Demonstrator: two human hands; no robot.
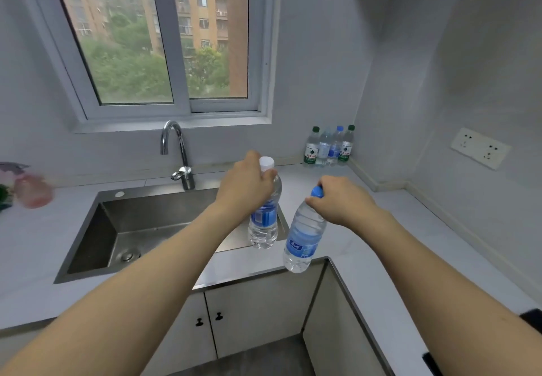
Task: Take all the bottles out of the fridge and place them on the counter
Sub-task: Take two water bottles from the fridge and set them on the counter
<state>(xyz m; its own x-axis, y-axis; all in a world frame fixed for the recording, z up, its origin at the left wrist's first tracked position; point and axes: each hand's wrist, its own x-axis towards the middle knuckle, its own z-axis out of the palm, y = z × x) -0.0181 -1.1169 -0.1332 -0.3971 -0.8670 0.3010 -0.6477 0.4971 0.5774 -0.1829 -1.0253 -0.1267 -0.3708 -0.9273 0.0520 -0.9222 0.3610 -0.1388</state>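
My left hand (245, 186) grips the neck of a clear water bottle with a white cap and blue label (264, 223), which hangs above the sink's right edge. My right hand (340, 199) holds a second clear bottle with a blue cap and blue label (303, 241) by its neck, tilted, above the front corner of the pale counter (366, 229). Several bottles (330, 148), two with green caps and one with a blue cap, stand in the back corner of the counter. The fridge is out of view.
A steel sink (140, 226) with a chrome tap (179, 155) is set into the counter under a window. A pink object (32, 189) lies blurred at the far left. White cabinet doors (243, 314) sit below. A wall socket (481, 148) is on the right wall.
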